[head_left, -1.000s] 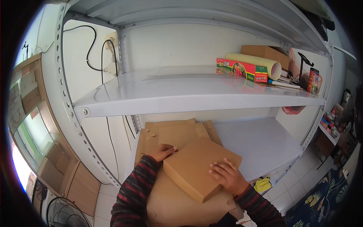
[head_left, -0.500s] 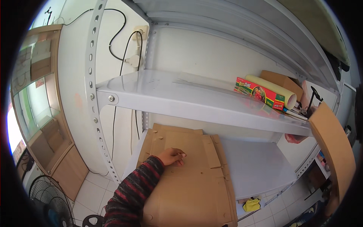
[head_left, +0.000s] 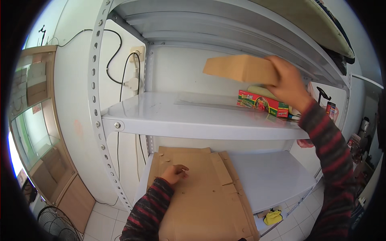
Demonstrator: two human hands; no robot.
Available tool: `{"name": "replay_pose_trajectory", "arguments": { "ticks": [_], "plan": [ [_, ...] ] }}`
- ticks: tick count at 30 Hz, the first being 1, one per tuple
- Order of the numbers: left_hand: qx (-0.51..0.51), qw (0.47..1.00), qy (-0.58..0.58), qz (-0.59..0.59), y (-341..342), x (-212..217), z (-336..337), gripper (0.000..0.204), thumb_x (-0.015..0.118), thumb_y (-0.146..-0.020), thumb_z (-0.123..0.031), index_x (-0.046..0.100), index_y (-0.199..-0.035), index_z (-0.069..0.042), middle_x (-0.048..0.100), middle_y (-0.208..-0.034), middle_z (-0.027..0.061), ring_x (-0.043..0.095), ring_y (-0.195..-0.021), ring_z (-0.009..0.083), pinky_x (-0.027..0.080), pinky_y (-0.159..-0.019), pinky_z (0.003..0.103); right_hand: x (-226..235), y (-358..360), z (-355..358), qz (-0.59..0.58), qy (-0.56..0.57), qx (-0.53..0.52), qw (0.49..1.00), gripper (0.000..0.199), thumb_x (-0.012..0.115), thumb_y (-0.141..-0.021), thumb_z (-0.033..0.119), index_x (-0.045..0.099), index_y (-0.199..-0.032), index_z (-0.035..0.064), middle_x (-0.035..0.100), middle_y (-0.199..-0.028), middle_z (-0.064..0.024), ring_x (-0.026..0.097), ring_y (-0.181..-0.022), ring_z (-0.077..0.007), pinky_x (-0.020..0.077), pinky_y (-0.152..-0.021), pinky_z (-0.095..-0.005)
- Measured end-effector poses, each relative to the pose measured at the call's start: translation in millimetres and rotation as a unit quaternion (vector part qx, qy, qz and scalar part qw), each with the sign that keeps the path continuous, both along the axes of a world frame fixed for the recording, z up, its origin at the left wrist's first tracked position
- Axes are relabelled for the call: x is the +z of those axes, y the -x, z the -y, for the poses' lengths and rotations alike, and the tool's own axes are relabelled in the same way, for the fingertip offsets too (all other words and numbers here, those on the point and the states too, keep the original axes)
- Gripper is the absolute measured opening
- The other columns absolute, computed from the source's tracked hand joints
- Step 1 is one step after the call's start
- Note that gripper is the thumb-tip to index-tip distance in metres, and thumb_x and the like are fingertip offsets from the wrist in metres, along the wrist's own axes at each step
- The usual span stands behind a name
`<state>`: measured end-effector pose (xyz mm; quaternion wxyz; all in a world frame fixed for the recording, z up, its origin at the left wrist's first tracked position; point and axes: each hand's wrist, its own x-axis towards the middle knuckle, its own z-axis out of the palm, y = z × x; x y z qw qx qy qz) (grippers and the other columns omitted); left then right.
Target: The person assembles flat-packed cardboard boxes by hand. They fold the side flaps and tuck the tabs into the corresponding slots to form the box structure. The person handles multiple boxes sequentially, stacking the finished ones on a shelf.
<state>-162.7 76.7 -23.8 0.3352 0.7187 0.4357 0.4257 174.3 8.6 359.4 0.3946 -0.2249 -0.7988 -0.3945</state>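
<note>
My left hand (head_left: 175,173) rests over the upper part of a large flattened brown cardboard box (head_left: 201,205). Its fingers are loosely bent and apart, with nothing visible in them. Above the upper shelf, my right hand (head_left: 291,82) grips a small brown cardboard box (head_left: 231,69) by its right end; a folded corner shows between two of its faces. Just below that hand, a red and green cling wrap box (head_left: 262,103) lies on the shelf. A pale yellow roll (head_left: 259,90) sits behind it, partly covered by my hand.
Grey metal shelving has an upper shelf (head_left: 201,124) and a lower shelf (head_left: 269,172) supporting the flattened cardboard. A perforated post (head_left: 93,72) stands at left, near black cables and a wall socket (head_left: 137,51). A fan (head_left: 58,225) and glass-fronted cabinet (head_left: 44,116) are further left. A yellow cloth (head_left: 273,217) lies low.
My right hand has come into view, holding brown cardboard above the upper shelf. The tall cardboard at the right edge no longer shows there. My left hand stays over the flattened box.
</note>
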Motion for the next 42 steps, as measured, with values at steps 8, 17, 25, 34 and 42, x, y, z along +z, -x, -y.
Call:
{"name": "replay_pose_trajectory", "arguments": {
  "ticks": [8, 17, 25, 34, 42],
  "plan": [
    [-0.008, 0.999, -0.006, 0.037, 4.6, -3.9, -1.7, 0.026, 0.05, -0.089, 0.002, 0.059, -0.114, 0.007, 0.072, -0.089, 0.0148, 0.07, -0.083, 0.0183, 0.054, -0.079, 0.029, 5.6, 47.7, -109.6, 0.044, 0.079, -0.064, 0.994, 0.055, 0.074, -0.067, 0.012, 0.049, -0.116, 0.0055, 0.064, -0.094, -0.0207, 0.061, -0.091, -0.0426, 0.049, -0.079, -0.048],
    [-0.023, 0.999, 0.008, 0.038, -1.6, -3.8, -5.3, 0.029, 0.051, -0.087, 0.004, 0.058, -0.115, 0.007, 0.071, -0.089, 0.0134, 0.07, -0.085, 0.0176, 0.054, -0.081, 0.029, -6.5, 36.8, -134.1, 0.192, 0.372, -0.141, 0.897, 0.103, 0.087, -0.055, 0.018, 0.036, -0.144, 0.009, 0.052, -0.13, -0.0215, 0.051, -0.121, -0.0343, 0.0433, -0.102, -0.0382],
    [-0.008, 1.0, 0.014, 0.006, -2.3, 5.1, 1.6, 0.028, 0.054, -0.088, 0.003, 0.059, -0.115, 0.007, 0.071, -0.092, 0.0121, 0.068, -0.085, 0.0155, 0.051, -0.083, 0.028, 2.8, 37.8, -108.7, 0.138, 0.455, -0.147, 0.867, 0.083, 0.084, -0.065, 0.031, 0.051, -0.136, 0.0028, 0.056, -0.131, -0.0201, 0.051, -0.125, -0.032, 0.0409, -0.104, -0.0399],
    [-0.008, 1.0, 0.012, -0.016, -4.4, 6.3, 1.8, 0.03, 0.056, -0.087, 0.001, 0.059, -0.116, 0.007, 0.071, -0.092, 0.012, 0.068, -0.085, 0.0157, 0.052, -0.083, 0.028, -9.8, 35.0, -127.2, 0.186, 0.199, -0.238, 0.932, 0.041, 0.076, -0.078, 0.02, 0.066, -0.115, 0.0039, 0.069, -0.101, -0.0156, 0.064, -0.1, -0.0316, 0.0512, -0.085, -0.0391],
    [0.009, 1.0, -0.008, 0.02, -7.5, 3.5, 1.3, 0.03, 0.07, -0.085, -0.015, 0.065, -0.111, -0.001, 0.071, -0.086, 0.0116, 0.067, -0.082, 0.0177, 0.051, -0.079, 0.031, -15.2, 42.0, -136.3, 0.141, 0.264, -0.193, 0.934, 0.032, 0.077, -0.075, 0.016, 0.067, -0.102, 0.0017, 0.068, -0.1, -0.0158, 0.064, -0.094, -0.031, 0.0509, -0.08, -0.0386]
  ]
}}
